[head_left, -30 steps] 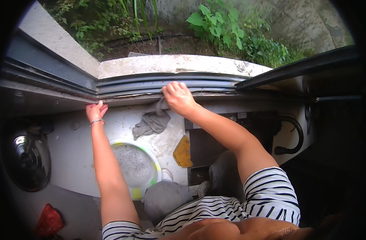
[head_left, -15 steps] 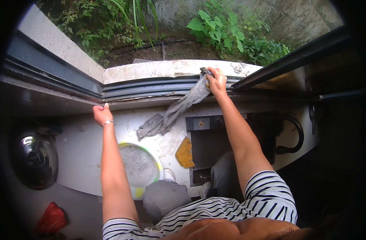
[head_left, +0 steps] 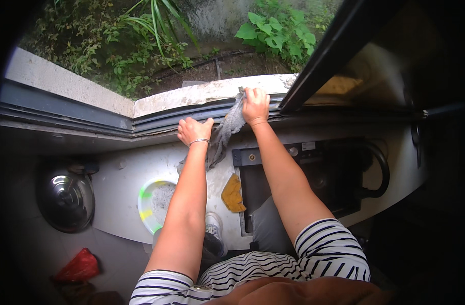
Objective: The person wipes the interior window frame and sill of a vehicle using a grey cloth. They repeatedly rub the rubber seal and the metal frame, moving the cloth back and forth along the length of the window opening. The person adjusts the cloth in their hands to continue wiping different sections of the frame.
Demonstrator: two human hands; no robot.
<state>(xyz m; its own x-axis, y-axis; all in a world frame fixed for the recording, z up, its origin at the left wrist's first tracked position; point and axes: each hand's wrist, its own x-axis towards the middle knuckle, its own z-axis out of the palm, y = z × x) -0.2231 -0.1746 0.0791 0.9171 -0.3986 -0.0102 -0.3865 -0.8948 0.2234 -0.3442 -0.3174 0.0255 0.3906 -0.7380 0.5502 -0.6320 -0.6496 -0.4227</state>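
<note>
A grey cloth (head_left: 229, 127) runs from the window track (head_left: 171, 120) down over the sill edge onto the white counter. My right hand (head_left: 256, 105) is closed on its upper end, pressing it at the track near the dark sliding frame. To the cloth's left, my left hand (head_left: 194, 131) rests at the inner edge of the track, thumb spread from bent fingers, with nothing seen in it. Its fingertips are partly hidden. Behind my left forearm, the cloth's lower end is partly covered.
On the white counter (head_left: 121, 201) stand a basin (head_left: 147, 207) of greyish water, a yellow-brown cloth piece (head_left: 233, 193) and a black stove-like unit (head_left: 319, 178). A shiny round metal lid (head_left: 65, 195) is at left, a red bag (head_left: 80, 266) lower down. Plants (head_left: 275, 30) grow outside.
My left hand has moved right along the sill, close to the cloth. My right hand, with the cloth's upper end, has shifted slightly left. The view has turned a little.
</note>
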